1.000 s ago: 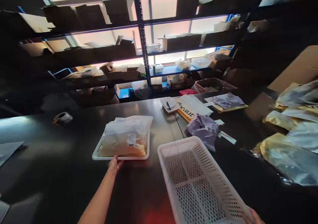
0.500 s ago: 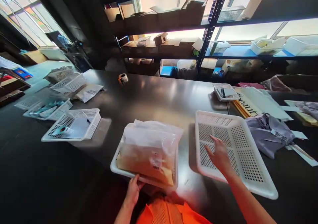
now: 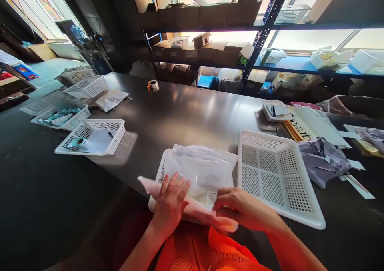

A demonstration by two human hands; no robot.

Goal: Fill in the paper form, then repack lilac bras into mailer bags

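Two hands on one clear bag [image 3: 201, 174] lying in the near white basket [image 3: 162, 167]: left hand [image 3: 171, 197] flat on top, fingers spread, gripping nothing; right hand [image 3: 237, 207] pinching its front edge. One empty basket [image 3: 277, 175] just right; four more baskets [image 3: 93, 136] far left.

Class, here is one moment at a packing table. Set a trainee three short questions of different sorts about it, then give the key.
1. True or false: the white basket to the right of the hands holds a bagged item.
2. Which does the left hand press on? A) tape roll B) clear plastic bag C) purple cloth
3. Fill in: the right hand pinches the bag's near ____.

Key
1. False: it shows only its mesh floor.
2. B: the clear plastic bag lies in the white tray; the tape roll and purple cloth lie apart.
3. Edge.
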